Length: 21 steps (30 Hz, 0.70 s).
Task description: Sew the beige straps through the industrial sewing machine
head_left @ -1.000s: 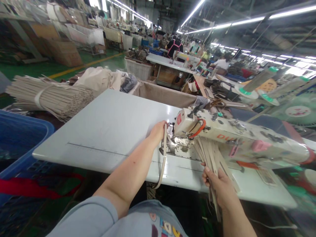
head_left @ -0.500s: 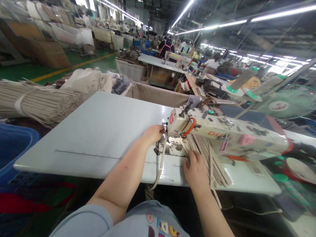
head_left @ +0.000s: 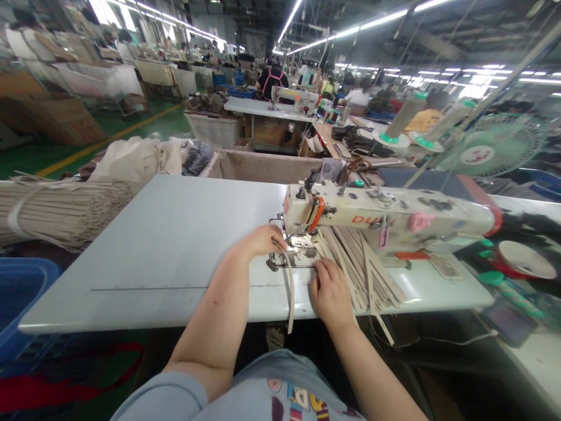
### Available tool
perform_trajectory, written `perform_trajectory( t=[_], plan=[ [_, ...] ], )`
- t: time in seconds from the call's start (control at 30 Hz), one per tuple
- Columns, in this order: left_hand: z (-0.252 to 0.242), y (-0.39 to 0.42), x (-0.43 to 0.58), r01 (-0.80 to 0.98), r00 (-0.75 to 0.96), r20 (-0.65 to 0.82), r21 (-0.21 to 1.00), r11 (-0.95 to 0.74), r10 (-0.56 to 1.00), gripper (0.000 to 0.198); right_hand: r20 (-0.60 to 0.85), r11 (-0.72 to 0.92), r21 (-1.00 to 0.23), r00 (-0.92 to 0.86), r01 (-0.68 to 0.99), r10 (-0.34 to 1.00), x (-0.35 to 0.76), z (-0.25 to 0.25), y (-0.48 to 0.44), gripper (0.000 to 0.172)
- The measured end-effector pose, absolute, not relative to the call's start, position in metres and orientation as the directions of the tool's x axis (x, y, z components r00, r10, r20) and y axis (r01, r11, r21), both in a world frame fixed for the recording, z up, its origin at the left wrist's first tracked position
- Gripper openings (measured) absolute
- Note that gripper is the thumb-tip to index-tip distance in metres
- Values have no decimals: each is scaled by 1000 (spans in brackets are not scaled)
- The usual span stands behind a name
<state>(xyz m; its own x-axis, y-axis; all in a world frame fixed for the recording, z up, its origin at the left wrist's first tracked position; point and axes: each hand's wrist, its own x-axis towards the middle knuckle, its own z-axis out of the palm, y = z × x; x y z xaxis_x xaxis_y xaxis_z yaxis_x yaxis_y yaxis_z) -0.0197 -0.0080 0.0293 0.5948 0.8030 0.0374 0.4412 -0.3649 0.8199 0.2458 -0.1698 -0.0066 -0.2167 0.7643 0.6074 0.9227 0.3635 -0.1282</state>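
My left hand is at the needle end of the sewing machine, its fingers closed on a narrow beige strip. The strip curves from these fingers across the table, its loose end just past the front edge. My right hand rests at the front of the worn metal needle plate, fingers curled and close together; whatever lies beneath them is hidden. Just right of that hand, a fanned heap of beige strips lies partly under the machine arm.
Left of the table are a tied bundle of strips and a blue basket. A cloth-lined bin stands behind. Thread cones and a fan are at right. Co-workers sit farther back.
My right hand has moved left, away from the heap of strips to the needle plate. The strip, which ran down below the table, now shows a loose end. The view has shifted.
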Motion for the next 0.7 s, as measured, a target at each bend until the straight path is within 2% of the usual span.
perform_trajectory(
  t=[0.27, 0.7],
  plan=[
    [32, -9, -21, 404, 648, -17, 856, -324, 762, 50, 601, 357, -113, -223, 927, 768, 245, -6, -169, 33],
    [49, -18, -16, 460, 511, 9, 842, -282, 860, 52, 625, 379, -80, -249, 922, 739, 245, 0, -172, 33]
  ],
)
